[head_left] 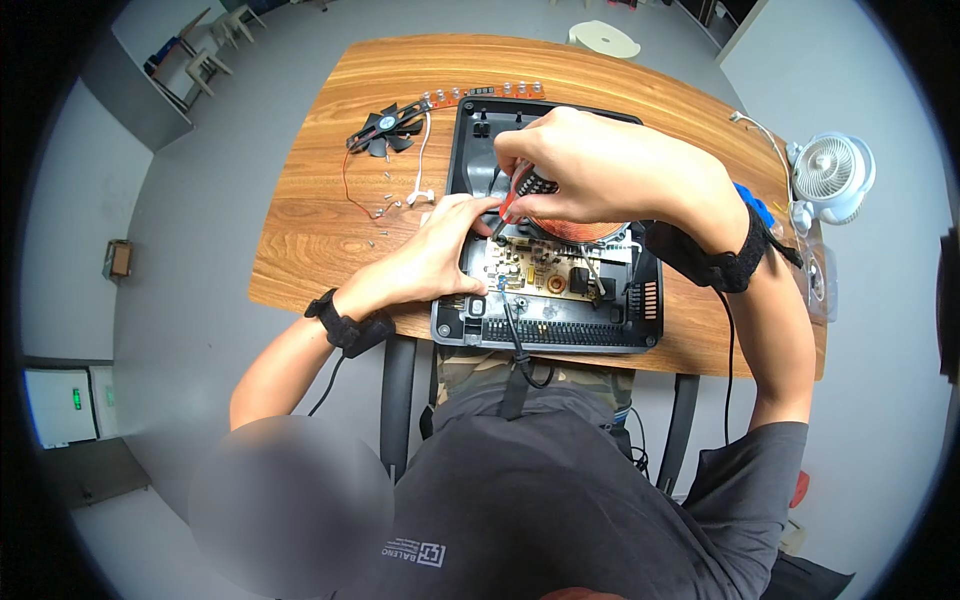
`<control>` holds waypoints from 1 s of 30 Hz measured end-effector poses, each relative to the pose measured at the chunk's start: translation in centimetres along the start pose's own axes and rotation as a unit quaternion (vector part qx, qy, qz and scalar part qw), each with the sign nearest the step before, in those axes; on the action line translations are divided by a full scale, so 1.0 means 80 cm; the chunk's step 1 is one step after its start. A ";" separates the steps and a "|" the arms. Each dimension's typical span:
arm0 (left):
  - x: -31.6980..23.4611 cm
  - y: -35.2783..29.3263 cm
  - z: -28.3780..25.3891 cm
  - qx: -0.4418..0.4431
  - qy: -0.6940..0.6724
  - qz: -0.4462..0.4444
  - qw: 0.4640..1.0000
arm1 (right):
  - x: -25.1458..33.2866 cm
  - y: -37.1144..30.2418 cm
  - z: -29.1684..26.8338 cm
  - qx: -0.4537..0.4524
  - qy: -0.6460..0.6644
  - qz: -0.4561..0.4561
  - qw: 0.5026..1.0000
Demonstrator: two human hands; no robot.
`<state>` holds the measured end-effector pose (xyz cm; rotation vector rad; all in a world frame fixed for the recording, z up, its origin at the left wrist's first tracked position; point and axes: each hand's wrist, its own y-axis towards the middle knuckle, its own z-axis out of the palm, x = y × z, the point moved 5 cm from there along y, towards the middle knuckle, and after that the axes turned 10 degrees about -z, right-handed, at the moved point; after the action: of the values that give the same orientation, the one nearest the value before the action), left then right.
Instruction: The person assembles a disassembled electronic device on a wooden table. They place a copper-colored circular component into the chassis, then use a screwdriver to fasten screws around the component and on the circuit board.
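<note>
Gripping a red-handled tool (507, 208) in the closed right hand (548, 170) now, and pointing it down at the upper-left corner of the circuit board (545, 268)! Resting the left hand (448, 242), with a wide grip, across the left edge of the black casing (540, 309) on the desk (310, 220).

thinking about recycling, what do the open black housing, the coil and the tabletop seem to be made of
Housing: probably moulded plastic, satin black, judging by its integral ribs and slots. Coil: likely copper wire, slightly shiny; its orange-brown colour and fine curved lines suggest this. Tabletop: wood or wood-look laminate with a soft sheen; brown grain shows, but I can't tell which.
</note>
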<state>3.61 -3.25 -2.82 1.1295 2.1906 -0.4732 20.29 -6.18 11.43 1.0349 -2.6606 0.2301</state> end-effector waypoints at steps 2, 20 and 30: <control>0.002 0.000 0.000 -0.002 0.005 -0.003 1.000 | -0.001 0.000 0.002 -0.030 0.012 -0.029 0.999; -0.002 -0.002 -0.001 -0.031 -0.020 0.014 0.999 | 0.001 0.013 -0.010 -0.026 0.052 -0.078 0.995; -0.006 -0.004 -0.002 -0.054 -0.015 0.030 0.998 | -0.007 0.039 -0.009 -0.045 0.047 -0.126 0.990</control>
<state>3.47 -3.63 -2.34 1.1204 2.1233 -0.3390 18.71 -3.38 11.80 1.2833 -2.4033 0.1011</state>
